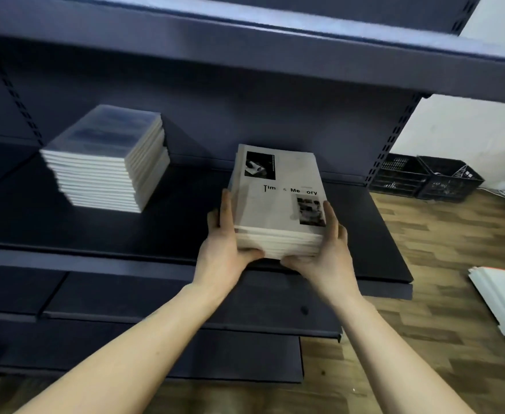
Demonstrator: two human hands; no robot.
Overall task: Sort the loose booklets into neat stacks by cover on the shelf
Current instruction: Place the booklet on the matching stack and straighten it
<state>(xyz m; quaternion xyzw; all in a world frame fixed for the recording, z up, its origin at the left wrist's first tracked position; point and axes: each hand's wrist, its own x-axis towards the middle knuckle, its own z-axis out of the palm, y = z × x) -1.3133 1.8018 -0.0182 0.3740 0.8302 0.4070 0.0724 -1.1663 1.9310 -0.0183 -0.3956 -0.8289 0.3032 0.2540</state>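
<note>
**Both hands square a paper stack on the dark shelf**

We see the left hand and right hand clasping the near corners of the grey-covered booklet stack, thumbs curled under its pale, layered page edges and fingers laid along its sides. The matte top cover carries black lettering and two dark photo blocks. This rectangular stack sits at the front edge of the flat, dark blue shelf. Beyond it to the left stands a taller, blurred stack of glossy booklets. Beyond it to the right, black slatted plastic crates rest on the wood-grain floor.
</note>
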